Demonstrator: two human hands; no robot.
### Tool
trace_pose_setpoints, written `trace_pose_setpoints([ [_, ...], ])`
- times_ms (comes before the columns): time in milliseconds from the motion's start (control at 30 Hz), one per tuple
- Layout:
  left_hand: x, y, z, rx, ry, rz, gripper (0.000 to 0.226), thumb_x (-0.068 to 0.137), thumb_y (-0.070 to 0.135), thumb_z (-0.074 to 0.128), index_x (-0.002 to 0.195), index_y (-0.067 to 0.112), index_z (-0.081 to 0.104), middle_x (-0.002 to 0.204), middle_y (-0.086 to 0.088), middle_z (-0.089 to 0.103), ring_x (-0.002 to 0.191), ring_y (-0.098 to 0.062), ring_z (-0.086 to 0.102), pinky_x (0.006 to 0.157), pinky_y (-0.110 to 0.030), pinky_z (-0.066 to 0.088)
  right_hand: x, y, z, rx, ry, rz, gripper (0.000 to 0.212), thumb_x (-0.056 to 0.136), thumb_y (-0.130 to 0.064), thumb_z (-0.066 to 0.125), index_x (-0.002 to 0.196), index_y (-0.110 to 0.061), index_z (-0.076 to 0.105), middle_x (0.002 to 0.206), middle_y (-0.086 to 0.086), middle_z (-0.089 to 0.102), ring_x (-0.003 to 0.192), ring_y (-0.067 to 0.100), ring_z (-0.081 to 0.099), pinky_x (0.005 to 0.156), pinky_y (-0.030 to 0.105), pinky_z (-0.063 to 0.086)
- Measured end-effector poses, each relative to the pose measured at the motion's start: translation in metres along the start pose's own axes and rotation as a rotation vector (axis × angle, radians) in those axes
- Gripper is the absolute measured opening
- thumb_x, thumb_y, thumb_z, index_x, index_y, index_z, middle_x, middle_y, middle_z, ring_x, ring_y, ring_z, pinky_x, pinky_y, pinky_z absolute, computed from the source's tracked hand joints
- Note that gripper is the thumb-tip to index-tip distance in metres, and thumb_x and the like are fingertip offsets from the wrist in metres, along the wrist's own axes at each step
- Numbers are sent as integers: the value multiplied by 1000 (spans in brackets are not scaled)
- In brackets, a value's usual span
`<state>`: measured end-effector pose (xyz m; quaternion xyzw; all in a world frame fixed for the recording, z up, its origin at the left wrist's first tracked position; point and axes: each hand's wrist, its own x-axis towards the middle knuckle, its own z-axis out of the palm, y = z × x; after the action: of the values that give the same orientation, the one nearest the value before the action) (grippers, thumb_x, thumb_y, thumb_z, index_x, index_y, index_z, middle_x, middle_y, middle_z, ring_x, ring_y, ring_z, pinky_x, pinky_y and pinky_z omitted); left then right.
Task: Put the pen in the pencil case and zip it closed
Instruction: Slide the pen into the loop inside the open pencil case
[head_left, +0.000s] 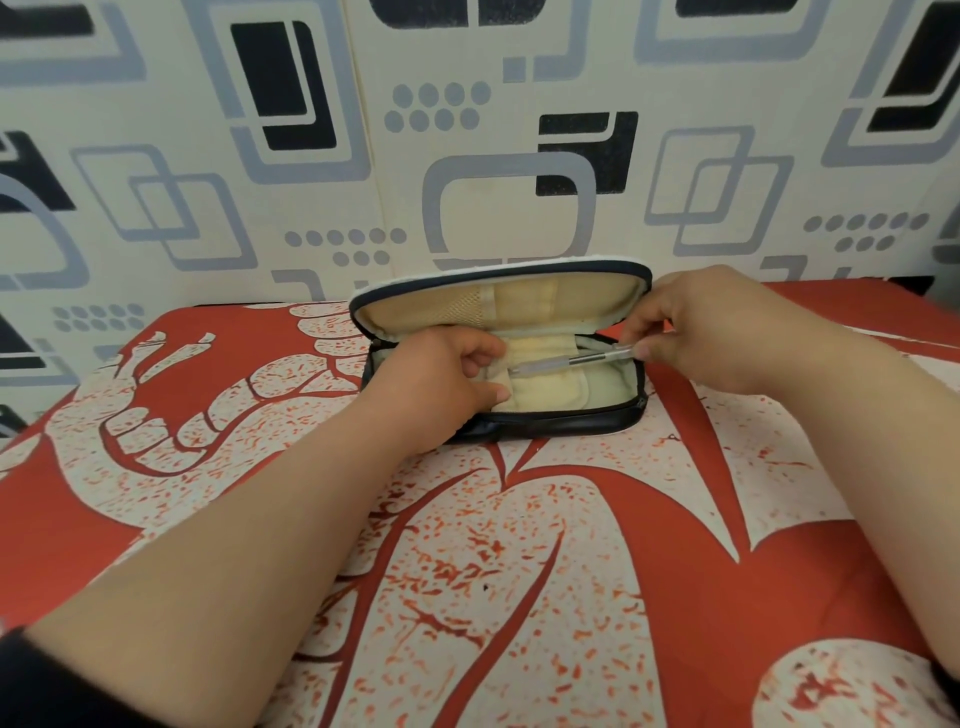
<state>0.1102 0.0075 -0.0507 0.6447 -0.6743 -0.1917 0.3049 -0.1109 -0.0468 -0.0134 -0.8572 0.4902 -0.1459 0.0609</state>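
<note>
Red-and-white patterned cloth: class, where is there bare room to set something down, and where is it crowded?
Free: the wide patch of cloth between the two forearms, in front of the pencil case, and the cloth left of the left hand. Crowded: the open case itself, where both hands meet and the right hand holds the pen.

Both hands reach forward: left (447, 384) curled, right (711, 327) pinching

A red and cream patterned cloth (519, 571) covers the near surface. The far wall (467, 130) has grey and black squares on white.
</note>
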Motion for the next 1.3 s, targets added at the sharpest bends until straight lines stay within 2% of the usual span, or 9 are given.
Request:
trace_pose_setpoints([
  [133, 1, -1, 1, 12, 1, -10, 42, 74, 23, 72, 114, 27, 61, 90, 14, 56, 77, 6, 49, 64, -1, 32, 1, -1, 6, 27, -9, -3, 14, 81, -21, 63, 92, -25, 70, 73, -22, 46, 67, -1, 44, 56, 13, 28],
  [300, 3, -2, 2, 8, 6, -14, 42, 73, 24, 73, 114, 27, 61, 96, 9, 59, 77, 4, 50, 65, -4, 33, 0, -4, 9, 44, 51, -10, 16, 78, -21, 67, 92, -27, 72, 71, -25, 46, 69, 2, 45, 60, 13, 29],
  [433, 6, 0, 0, -18, -21, -12, 45, 71, 22, 74, 114, 24, 59, 94, 10, 57, 75, 1, 50, 73, -13, 40, 0, -13, 10, -34, 98, 2, 17, 76, -21, 68, 92, -27, 72, 88, -4, 69, 77, 13, 54, 66, 22, 35],
  [567, 11, -1, -5, -14, -89, -2, 49, 70, 24, 75, 116, 27, 56, 89, 13, 53, 75, -2, 50, 80, -21, 43, 0, -24, 12, -128, 112, 18, 19, 79, -16, 62, 93, -24, 71, 96, 6, 71, 88, 26, 60, 74, 29, 44],
  [667, 13, -3, -6, 2, -102, 15, 61, 71, 26, 75, 124, 33, 48, 91, 13, 50, 75, -1, 49, 68, -12, 39, 1, -28, 16, -208, 99, 10, 24, 79, -8, 57, 95, -22, 70, 93, 10, 69, 83, 27, 59, 70, 29, 46],
  [767, 13, -4, -4, 21, -99, 31, 53, 71, 26, 74, 118, 34, 51, 89, 16, 47, 75, 1, 48, 58, -3, 33, 2, -28, 18, -203, 129, -19, 26, 78, -6, 56, 94, -22, 69, 93, 11, 67, 81, 27, 55, 66, 29, 41],
  [1000, 12, -8, -3, -13, -63, 46, 31, 70, 26, 74, 92, 34, 53, 85, 23, 48, 79, 6, 47, 59, 2, 35, 5, -28, 20, -146, 122, -42, 20, 80, -12, 58, 95, -20, 69, 97, 11, 68, 91, 30, 58, 79, 39, 49],
  [1067, 11, -7, -4, 2, -64, 35, 27, 71, 27, 73, 91, 33, 56, 84, 25, 45, 77, 7, 46, 55, 8, 30, 5, -26, 19, -106, 104, -45, 17, 80, -15, 60, 93, -19, 70, 96, 9, 69, 91, 28, 58, 80, 37, 48],
  [1300, 11, -4, -4, 8, -81, -16, 35, 73, 28, 72, 106, 34, 61, 98, 14, 49, 90, -4, 48, 60, -4, 27, 5, -22, 14, 89, -105, 53, 15, 81, -20, 63, 94, -22, 69, 82, -8, 58, 69, 5, 51, 61, 19, 38],
])
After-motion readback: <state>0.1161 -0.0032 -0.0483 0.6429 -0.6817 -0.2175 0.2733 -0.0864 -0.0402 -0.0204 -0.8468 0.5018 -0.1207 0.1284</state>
